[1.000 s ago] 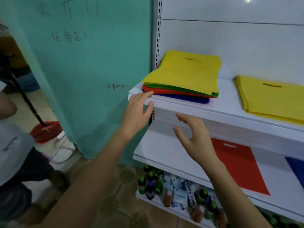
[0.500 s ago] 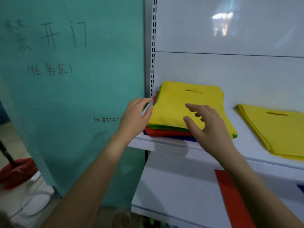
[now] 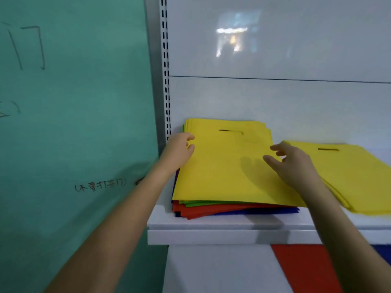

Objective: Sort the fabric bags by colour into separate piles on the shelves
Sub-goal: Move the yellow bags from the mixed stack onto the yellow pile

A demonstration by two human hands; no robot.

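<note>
1. White back panel (image 3: 275, 98) of a shelving unit fills the upper right, reflecting a blurred light. A teal sheet (image 3: 74, 102) with handwritten characters covers the left of the view.
2. Slotted upright (image 3: 166, 81): stands between the teal sheet and the back panel.
3. Left hand (image 3: 179, 149): reaches to the left edge of the mixed stack (image 3: 228, 176). Its fingers curl against the edge of the top yellow bag (image 3: 222, 157); whether they pinch it cannot be told.
4. Mixed stack: lies at the left end of the upper shelf (image 3: 211, 231), near the upright. The top yellow bag has its handle slot toward the back panel. Green, red and blue edges show beneath it at the front.
5. Right hand (image 3: 294, 163): over the right part of the top yellow bag, fingers spread and loosely bent, holding nothing. Its shadow falls on the bag beside it.
6. Yellow pile (image 3: 355, 172): lies on the same shelf just right of the mixed stack, its near left part hidden by the right hand and forearm.
7. Lower shelf (image 3: 211, 271): a red bag (image 3: 300, 269) lies flat on it. A blue bag (image 3: 384, 251) shows at the far right edge.
</note>
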